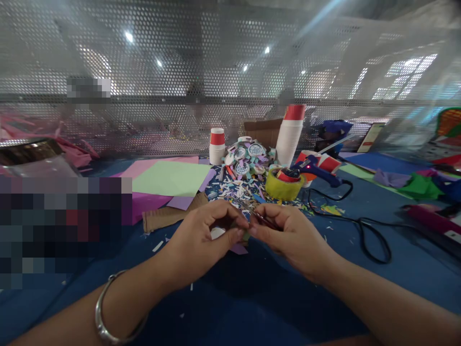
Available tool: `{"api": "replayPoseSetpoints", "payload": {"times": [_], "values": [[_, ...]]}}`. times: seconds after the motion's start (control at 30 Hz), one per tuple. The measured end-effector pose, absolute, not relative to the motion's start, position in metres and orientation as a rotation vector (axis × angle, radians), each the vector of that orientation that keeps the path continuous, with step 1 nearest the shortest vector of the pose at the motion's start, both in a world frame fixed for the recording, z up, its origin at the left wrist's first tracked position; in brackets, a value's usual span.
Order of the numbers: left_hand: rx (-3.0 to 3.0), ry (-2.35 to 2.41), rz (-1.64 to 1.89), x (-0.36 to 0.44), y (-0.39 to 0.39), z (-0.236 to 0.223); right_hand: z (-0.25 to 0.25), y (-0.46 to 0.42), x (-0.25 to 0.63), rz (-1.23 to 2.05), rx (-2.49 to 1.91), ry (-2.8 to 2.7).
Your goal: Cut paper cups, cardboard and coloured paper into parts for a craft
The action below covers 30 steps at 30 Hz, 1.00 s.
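Note:
My left hand (207,235), a silver bangle on its wrist, is closed in a pinch low over the table. Between its fingertips is a small light green piece of paper (246,236), mostly hidden by the fingers. My right hand (288,235) is closed around a pair of scissors (248,209), whose thin metal blades point up and to the left. The fingertips of both hands almost meet. Below them a purple paper scrap (238,249) lies on the blue tablecloth (230,298). A white shape shows inside the curl of my left hand.
Beyond my hands lie many paper scraps (234,185) and a heap of decorated discs (242,168). Paper cup stacks (288,139) stand behind. A yellow tape roll (284,185), a corded blue glue gun (317,172), coloured sheets (169,178) and a cardboard strip (162,218) surround them.

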State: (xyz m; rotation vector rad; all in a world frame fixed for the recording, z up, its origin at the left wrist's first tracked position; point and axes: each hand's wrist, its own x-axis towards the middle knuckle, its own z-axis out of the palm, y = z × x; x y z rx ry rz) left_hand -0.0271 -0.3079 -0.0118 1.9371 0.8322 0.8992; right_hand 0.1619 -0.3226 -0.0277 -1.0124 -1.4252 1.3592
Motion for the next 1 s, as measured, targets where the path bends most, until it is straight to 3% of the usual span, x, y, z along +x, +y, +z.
{"api": "replayPoseSetpoints", "payload": {"times": [0.43, 1.0], "values": [[1.502, 0.881, 0.970, -0.033, -0.300, -0.005, -0.025, -0.324, 0.162, 1.375, -1.041, -1.439], [1.557, 0.945, 1.074, -0.038, -0.295, -0.003, -0.023, -0.323, 0.164, 1.522, -1.073, -1.456]]}}
